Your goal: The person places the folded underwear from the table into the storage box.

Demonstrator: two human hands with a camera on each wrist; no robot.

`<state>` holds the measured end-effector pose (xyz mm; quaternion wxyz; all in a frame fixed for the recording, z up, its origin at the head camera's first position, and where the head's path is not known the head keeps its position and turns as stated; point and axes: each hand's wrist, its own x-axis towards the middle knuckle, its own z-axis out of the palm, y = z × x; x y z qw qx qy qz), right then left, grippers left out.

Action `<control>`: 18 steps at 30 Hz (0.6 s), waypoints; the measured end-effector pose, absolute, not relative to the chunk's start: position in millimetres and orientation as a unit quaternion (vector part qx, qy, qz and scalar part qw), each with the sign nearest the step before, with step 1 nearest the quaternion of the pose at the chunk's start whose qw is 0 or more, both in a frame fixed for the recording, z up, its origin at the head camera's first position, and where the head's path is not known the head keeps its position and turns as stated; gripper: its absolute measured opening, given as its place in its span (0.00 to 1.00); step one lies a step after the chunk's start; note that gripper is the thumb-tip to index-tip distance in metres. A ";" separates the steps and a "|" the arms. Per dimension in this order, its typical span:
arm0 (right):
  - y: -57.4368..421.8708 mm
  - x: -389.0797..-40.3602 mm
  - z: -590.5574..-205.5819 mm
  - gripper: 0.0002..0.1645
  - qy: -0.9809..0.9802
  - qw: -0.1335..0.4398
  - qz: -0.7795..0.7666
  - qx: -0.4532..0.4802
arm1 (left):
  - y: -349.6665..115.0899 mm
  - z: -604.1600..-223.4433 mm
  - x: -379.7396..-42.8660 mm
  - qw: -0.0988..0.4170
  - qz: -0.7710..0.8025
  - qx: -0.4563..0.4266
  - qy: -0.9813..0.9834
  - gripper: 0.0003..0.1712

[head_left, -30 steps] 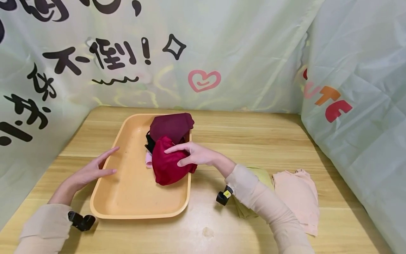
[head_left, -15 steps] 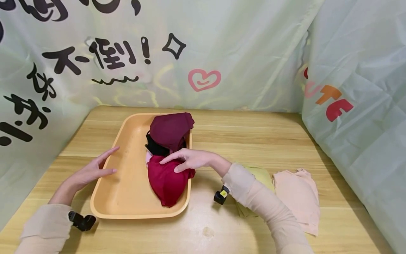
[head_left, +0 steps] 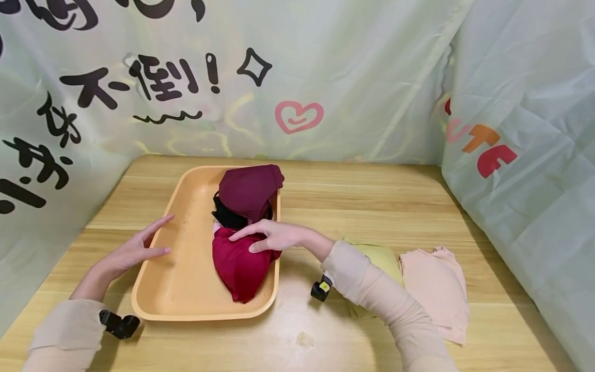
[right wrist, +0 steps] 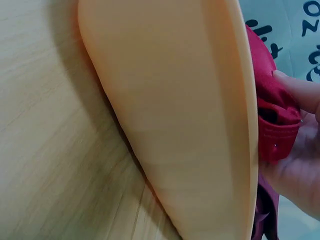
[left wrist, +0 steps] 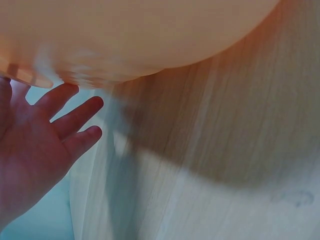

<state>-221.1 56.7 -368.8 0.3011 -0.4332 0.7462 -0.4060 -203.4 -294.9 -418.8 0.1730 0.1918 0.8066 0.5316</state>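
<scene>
A red bra (head_left: 244, 263), folded with its cup facing up, lies in the right front part of the orange tray (head_left: 186, 305). My right hand (head_left: 274, 235) holds it from the tray's right side, thumb and fingers spread over the cloth. In the right wrist view the thumb presses the red fabric just past the tray's rim. My left hand (head_left: 132, 250) rests at the left rim, fingers spread; in the left wrist view they are extended beside the tray wall. Behind the red bra lie a burgundy bra (head_left: 248, 188) and a black one (head_left: 228, 216), partly covered.
A bit of light pink cloth (head_left: 216, 226) peeks out behind the red bra. On the table (head_left: 353, 201) to the right lie a yellow-green folded garment (head_left: 381, 258), partly behind the right sleeve, and a peach one (head_left: 437, 289). Printed curtains (head_left: 353, 77) enclose the table.
My right hand has drawn the red bra toward the tray's front and slightly left, uncovering more of the black and burgundy bras. The left hand has stayed in place.
</scene>
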 end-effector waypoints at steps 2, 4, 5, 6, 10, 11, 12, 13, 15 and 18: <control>54.9 -218.7 -367.7 0.25 0.751 0.300 -0.390 -0.441 | -296.0 -419.3 -203.7 0.173 0.529 0.189 0.809 0.43; 53.6 -216.3 -366.8 0.25 0.756 0.295 -0.375 -0.447 | -296.5 -419.4 -204.0 0.173 0.526 0.188 0.811 0.43; 53.3 -215.4 -366.5 0.25 0.760 0.291 -0.368 -0.450 | -296.5 -419.4 -204.1 0.173 0.525 0.188 0.812 0.43; 53.0 -214.7 -366.4 0.25 0.763 0.288 -0.363 -0.451 | -296.4 -419.2 -204.1 0.173 0.525 0.188 0.812 0.43; 52.8 -212.8 -365.2 0.24 0.768 0.277 -0.356 -0.456 | -296.5 -419.1 -204.0 0.176 0.525 0.186 0.812 0.43; 52.7 -212.6 -365.1 0.24 0.768 0.275 -0.355 -0.457 | -296.5 -419.2 -204.1 0.176 0.525 0.185 0.812 0.43; 52.7 -212.4 -364.6 0.24 0.767 0.274 -0.355 -0.458 | -296.6 -419.3 -204.1 0.176 0.526 0.185 0.811 0.43; 52.6 -212.2 -364.3 0.24 0.766 0.273 -0.356 -0.460 | -296.7 -419.4 -204.3 0.177 0.526 0.185 0.811 0.43; 52.2 -211.9 -363.6 0.24 0.765 0.270 -0.354 -0.465 | -296.5 -419.8 -204.7 0.177 0.525 0.185 0.811 0.43; 51.1 -212.0 -363.0 0.24 0.764 0.263 -0.351 -0.472 | -296.6 -419.4 -204.7 0.178 0.526 0.184 0.811 0.43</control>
